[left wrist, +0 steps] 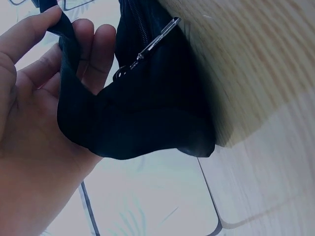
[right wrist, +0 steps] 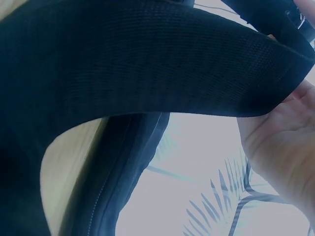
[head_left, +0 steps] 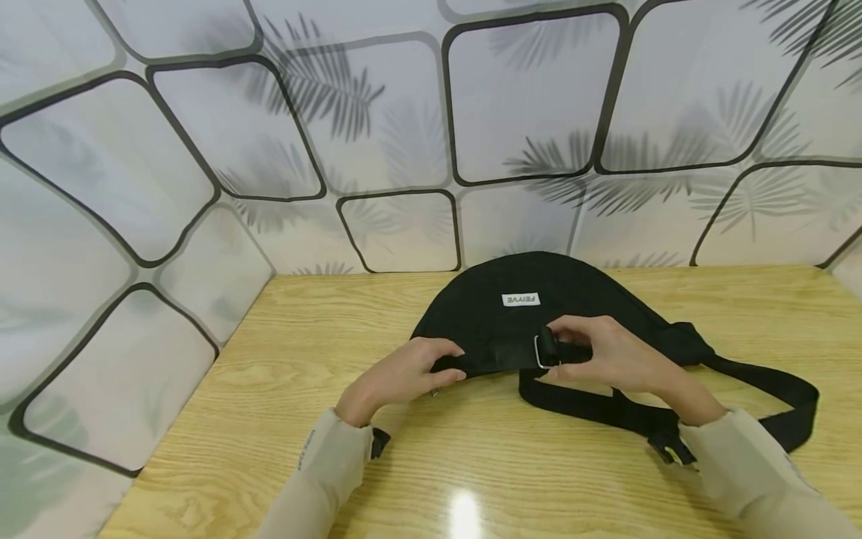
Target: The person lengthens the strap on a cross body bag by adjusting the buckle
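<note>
Two pale sleeves, left [head_left: 323,471] and right [head_left: 754,471], come nearest, cut off by the lower edge; dark marks on the left one are too small to read. Behind stands a backdrop [head_left: 532,97] of dark outlines and grey leaves. The wood-grained table [head_left: 512,471] carries a black bag [head_left: 532,322], curved edge towards the backdrop; whatever it may contain is hidden. Its strap [head_left: 579,404] loops out on the right, passing partly behind the right sleeve.

The left hand [head_left: 404,370] has its grip pinching fabric at the bag's left end, thumb against fingers. The right hand [head_left: 616,355] has its grip closed around the strap, just beside a metal ring [head_left: 537,352] at the bag's lower edge.

A black clip [head_left: 670,449] is partly covered by the right sleeve. The white label [head_left: 521,299] reads "FEIYVE", upside down. Smallest, a metal zip pull [left wrist: 157,39] hangs by a zip [left wrist: 138,22], whose far end is cut off in the left wrist view.
</note>
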A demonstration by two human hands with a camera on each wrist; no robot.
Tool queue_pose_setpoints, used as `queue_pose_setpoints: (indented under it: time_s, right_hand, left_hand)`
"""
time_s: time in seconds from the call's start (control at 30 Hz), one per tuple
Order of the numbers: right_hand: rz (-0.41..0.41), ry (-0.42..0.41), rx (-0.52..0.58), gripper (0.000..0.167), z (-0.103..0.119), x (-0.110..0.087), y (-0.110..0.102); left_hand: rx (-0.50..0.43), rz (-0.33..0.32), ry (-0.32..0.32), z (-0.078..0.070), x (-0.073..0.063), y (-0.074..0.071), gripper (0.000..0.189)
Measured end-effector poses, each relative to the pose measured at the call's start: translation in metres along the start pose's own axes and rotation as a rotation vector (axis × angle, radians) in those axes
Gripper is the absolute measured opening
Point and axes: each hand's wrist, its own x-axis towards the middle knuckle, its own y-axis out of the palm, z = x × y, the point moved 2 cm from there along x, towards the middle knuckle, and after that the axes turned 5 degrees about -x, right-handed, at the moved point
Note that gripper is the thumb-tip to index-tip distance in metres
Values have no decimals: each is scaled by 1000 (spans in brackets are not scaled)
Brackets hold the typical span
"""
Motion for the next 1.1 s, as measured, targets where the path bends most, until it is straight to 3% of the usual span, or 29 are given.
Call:
queue_pose_setpoints:
  time_s: [0.37,0.87,1.1]
  right_hand:
    - [-39,6,-46,49,-8,-7,-9]
    - [-3,37,37,46,-15,-12,-11]
    - [-21,33,29,47,-12,-8,-7]
  left_hand:
    - [19,6,12,5,-1,-3,34]
    - [47,7,-6,12,-4,-6,34]
    - [22,1,-62,12,-5,-9,47]
